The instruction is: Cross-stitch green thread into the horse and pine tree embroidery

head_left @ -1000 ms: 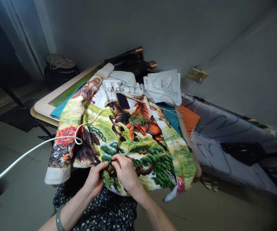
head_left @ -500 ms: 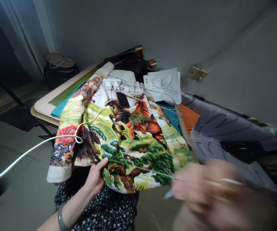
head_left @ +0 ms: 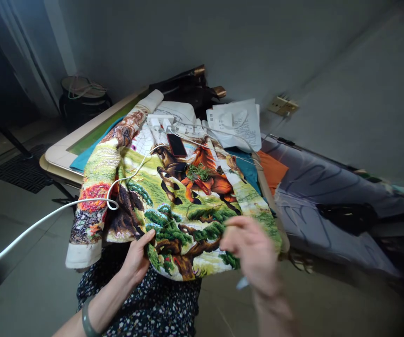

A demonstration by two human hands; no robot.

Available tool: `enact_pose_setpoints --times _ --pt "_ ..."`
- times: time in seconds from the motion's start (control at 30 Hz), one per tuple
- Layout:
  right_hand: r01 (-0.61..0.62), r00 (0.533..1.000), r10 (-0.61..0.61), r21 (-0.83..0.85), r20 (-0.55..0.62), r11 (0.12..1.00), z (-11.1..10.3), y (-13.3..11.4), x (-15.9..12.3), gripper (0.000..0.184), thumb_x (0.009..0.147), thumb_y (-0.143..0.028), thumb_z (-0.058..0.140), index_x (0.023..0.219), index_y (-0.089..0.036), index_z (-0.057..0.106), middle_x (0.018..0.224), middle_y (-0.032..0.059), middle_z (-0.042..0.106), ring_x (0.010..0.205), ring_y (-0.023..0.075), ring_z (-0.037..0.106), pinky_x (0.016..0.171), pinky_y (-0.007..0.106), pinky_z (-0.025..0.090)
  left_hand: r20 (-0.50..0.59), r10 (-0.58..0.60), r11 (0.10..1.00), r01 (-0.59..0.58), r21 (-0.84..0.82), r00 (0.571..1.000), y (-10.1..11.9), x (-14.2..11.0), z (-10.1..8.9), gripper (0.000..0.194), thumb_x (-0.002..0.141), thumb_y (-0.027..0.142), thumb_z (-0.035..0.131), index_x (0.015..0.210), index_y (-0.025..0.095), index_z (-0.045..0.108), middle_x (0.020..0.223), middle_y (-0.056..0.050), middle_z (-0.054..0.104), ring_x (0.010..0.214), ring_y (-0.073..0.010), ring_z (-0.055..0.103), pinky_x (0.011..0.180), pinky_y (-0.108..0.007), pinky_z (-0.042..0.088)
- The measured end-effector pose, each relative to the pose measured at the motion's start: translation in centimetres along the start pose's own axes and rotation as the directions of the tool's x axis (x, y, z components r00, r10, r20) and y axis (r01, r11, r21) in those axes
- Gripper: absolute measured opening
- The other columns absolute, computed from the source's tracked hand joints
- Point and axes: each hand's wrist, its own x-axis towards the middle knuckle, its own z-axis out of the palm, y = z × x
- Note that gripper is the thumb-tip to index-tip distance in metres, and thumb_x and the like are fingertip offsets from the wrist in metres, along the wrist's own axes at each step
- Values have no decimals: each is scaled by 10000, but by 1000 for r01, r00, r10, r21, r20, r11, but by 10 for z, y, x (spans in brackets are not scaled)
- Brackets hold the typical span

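A large embroidered cloth (head_left: 174,220) with horses, trees and grass on it spreads over the table edge and my lap. My left hand (head_left: 138,257) grips its near left edge, thumb on top and the other fingers hidden underneath. Over the lower right of the picture, my right hand (head_left: 253,252) is blurred, with thumb and fingers drawn together; what they hold is too small to make out. A tangle of green thread (head_left: 198,172) lies on the red horse. The cloth's left side is a thick roll (head_left: 98,187).
On the cloth's far part lie a phone (head_left: 177,145) and a white power strip (head_left: 160,118) with plugs. A white cable (head_left: 44,220) loops across the roll. White packets (head_left: 235,124) rest at the back right of the table (head_left: 60,149). A wall socket (head_left: 283,106) is beyond.
My right hand has swung from the lower right back in over the cloth's right part. The green thread stretched towards it before no longer shows clearly. My left hand keeps its hold.
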Motion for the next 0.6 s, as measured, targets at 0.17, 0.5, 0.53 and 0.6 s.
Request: enact_pose_setpoints --times 0.17,0.5,0.53,0.6 --pt "137 951 -52 -266 306 954 76 36 7 243 933 -148 527 945 -191 766 767 36 754 648 153 678 643 248 503 -3 -2 1000 2 -2 1000 0 1 0 160 675 157 849 796 89 769 802 -103 804 774 -269 763 865 -407 613" --pt "195 942 -72 -360 329 912 89 50 12 270 909 -86 586 995 -214 807 921 35 807 774 185 758 736 241 517 -15 -26 999 26 -31 1000 0 -1 1 63 750 112 771 807 86 779 804 -107 803 784 -260 762 862 -391 615" --pt "196 942 -74 -360 327 912 89 49 12 274 908 -83 586 996 -218 808 923 34 807 779 185 759 739 239 517 -16 -24 999 24 -31 1000 0 -1 1 65 752 111 769 811 84 779 806 -107 803 789 -261 762 865 -390 614" --pt "195 942 -74 -356 328 914 90 48 13 277 910 -82 585 998 -219 809 923 33 807 781 182 758 736 235 517 -17 -21 999 20 -30 1000 0 -1 1 77 749 111 773 820 83 779 809 -106 803 792 -261 762 870 -390 612"
